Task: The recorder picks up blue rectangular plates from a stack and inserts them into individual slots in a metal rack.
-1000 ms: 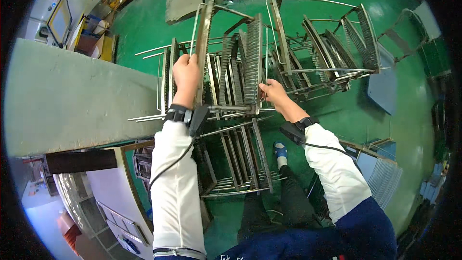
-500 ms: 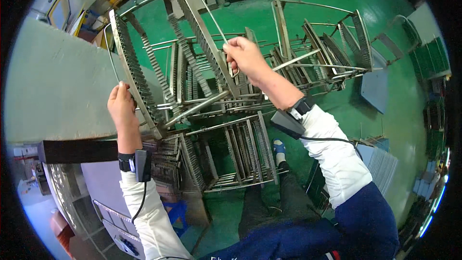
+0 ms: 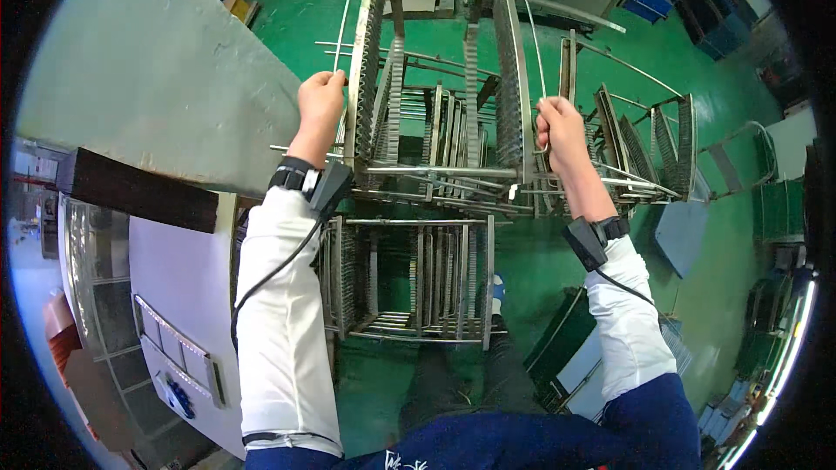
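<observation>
The left hand (image 3: 320,115) and right hand (image 3: 562,132) each grip a wire handle (image 3: 533,35) of the metal rack (image 3: 512,78) ahead. A grey slab (image 3: 165,78) crowds its left, other racks (image 3: 687,144) its right; a nearer rack (image 3: 488,283) sits by the legs (image 3: 435,383).

No text could be read. A short row of white, brush-like characters (image 3: 405,461) stood on the front of the navy-blue top (image 3: 522,439) worn by the person, right at the lower border of the view, which cut them off; they were too small and incomplete to make out.
</observation>
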A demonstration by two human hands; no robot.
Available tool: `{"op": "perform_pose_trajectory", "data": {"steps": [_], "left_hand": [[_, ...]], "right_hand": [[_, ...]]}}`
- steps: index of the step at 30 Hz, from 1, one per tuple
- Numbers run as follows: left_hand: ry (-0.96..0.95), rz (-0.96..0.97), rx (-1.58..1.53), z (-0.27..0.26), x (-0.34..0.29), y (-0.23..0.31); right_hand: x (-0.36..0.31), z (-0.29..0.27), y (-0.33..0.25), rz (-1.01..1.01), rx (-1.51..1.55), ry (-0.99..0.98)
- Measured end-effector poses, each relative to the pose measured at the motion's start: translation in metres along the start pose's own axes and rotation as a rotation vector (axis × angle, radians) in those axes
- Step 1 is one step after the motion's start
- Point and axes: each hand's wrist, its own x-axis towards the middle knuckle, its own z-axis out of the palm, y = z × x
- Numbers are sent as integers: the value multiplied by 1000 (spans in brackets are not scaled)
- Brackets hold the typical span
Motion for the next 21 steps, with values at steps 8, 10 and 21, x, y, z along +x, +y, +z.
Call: {"op": "perform_pose_trajectory", "data": {"steps": [8,10,21], "left_hand": [[-133,5,568,54,58,-14],[-154,26,576,65,60,-10],[-129,42,761,74,86,-12]], "right_hand": [[36,-34,50,189,-105,94],[43,-42,49,163,-118,129],[88,-38,43,90,-181,114]]}}
